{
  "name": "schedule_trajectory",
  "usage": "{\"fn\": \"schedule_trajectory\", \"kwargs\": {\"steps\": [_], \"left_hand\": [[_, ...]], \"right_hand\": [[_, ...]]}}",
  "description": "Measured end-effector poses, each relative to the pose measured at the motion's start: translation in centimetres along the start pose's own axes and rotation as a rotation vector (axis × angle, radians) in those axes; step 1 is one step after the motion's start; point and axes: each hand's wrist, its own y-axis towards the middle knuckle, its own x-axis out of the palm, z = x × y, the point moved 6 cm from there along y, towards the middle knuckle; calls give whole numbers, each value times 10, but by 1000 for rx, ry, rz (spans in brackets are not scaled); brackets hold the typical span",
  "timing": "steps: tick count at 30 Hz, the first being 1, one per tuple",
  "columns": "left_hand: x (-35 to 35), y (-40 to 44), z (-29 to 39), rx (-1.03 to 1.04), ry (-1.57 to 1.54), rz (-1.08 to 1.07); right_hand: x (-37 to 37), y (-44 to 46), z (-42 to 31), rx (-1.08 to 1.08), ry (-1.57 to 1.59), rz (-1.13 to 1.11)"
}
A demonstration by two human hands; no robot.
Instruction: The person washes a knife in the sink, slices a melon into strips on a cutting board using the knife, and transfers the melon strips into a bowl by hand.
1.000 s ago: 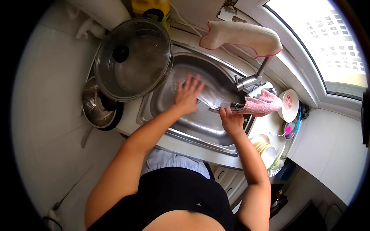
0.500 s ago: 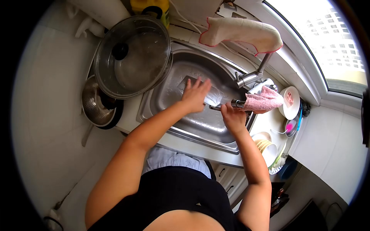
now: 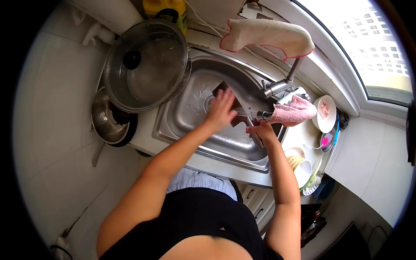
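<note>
- Steel sink (image 3: 229, 142): a broad-bladed knife (image 3: 236, 104) is held inside the basin, beneath water running from a faucet (image 3: 279, 88).
- Right hand (image 3: 262, 131): fingers grasping the knife by its handle.
- Left hand (image 3: 222, 110): fingers extended, blurred over the blade; contact cannot be told.
- Beside the sink: a lidded pot (image 3: 158, 71).

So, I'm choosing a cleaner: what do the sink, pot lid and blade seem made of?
Sink: satin metal, probably stainless steel, from its grey sheen. Pot lid: likely smooth glass, being transparent. Blade: perhaps smooth steel, being flat, though its dark look leaves this open.
</note>
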Motion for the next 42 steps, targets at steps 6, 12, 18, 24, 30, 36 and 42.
{"fn": "schedule_trajectory", "kwargs": {"steps": [6, 12, 18, 24, 30, 36, 42], "left_hand": [[23, 27, -13, -206, 294, -327], [-39, 25, -18, -264, 37, 11], [24, -40, 1, -1092, -970, -596], [61, -2, 19, -1057, -1965, -96], [75, 12, 9, -1114, -1864, 24], [99, 31, -15, -1157, -1778, -36], [116, 42, 1, -1201, -1507, -219]], "right_hand": [[4, -1, 1, 20, 147, -180], [26, 15, -19, 3, 91, -122], [56, 70, -22, -123, 139, 54], [57, 58, -30, -183, 191, 92], [33, 22, -38, -737, -278, 344], [19, -28, -27, -750, -543, 606], [-81, -39, 47, -341, -274, 823]]}}
